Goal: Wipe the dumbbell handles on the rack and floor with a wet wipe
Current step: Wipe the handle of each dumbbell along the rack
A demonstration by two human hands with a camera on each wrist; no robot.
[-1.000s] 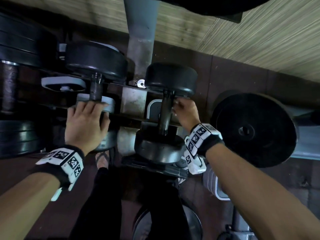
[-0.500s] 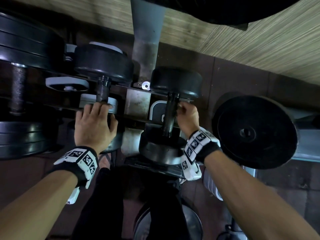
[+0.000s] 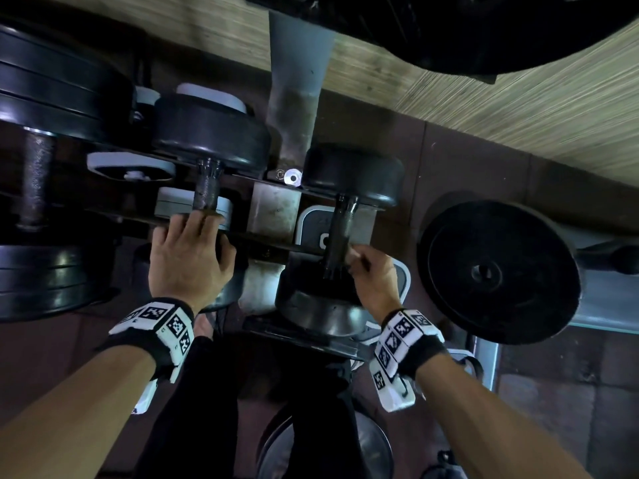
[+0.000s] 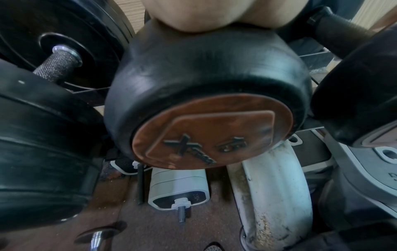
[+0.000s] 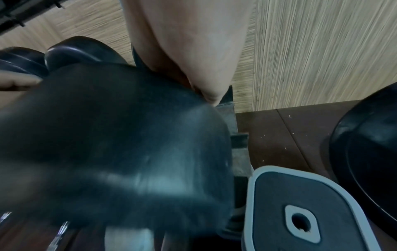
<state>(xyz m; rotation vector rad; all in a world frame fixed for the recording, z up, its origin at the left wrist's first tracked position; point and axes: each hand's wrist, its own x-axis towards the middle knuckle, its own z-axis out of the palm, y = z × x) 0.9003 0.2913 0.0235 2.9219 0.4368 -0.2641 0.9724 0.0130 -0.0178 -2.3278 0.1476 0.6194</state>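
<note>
- Far left on the rack (image 3: 273,216) sit stacked black plates (image 3: 52,98) on a rough, rusty bar (image 3: 34,178).
- Next along is the left dumbbell (image 3: 211,133), its knurled handle (image 3: 206,188) running toward the person between two black heads.
- The left hand (image 3: 188,261) lies on the near head of that dumbbell, fingers fairly straight and spread, the fingertips reaching the near end of the handle. It presses down rather than clamps. The left wrist view shows the palm sitting on top of the head (image 4: 204,81), which has a coppery end cap.
- Below, on the brown floor (image 4: 150,229), lies a small grey-white dumbbell (image 4: 178,188).
- A grey upright post (image 3: 297,81) stands between the two dumbbells.
- The right dumbbell (image 3: 352,171) rests on the rack, with a dark, shiny handle (image 3: 340,233).
- The right hand (image 3: 371,274) is at the near end of that handle, fingers curled in against it and pinching a pale scrap, seemingly the wet wipe (image 3: 352,252), against the bar. It is too small and blurred to be sure.
- Far right, a large black plate (image 3: 498,271) leans well apart from the hands.
</note>
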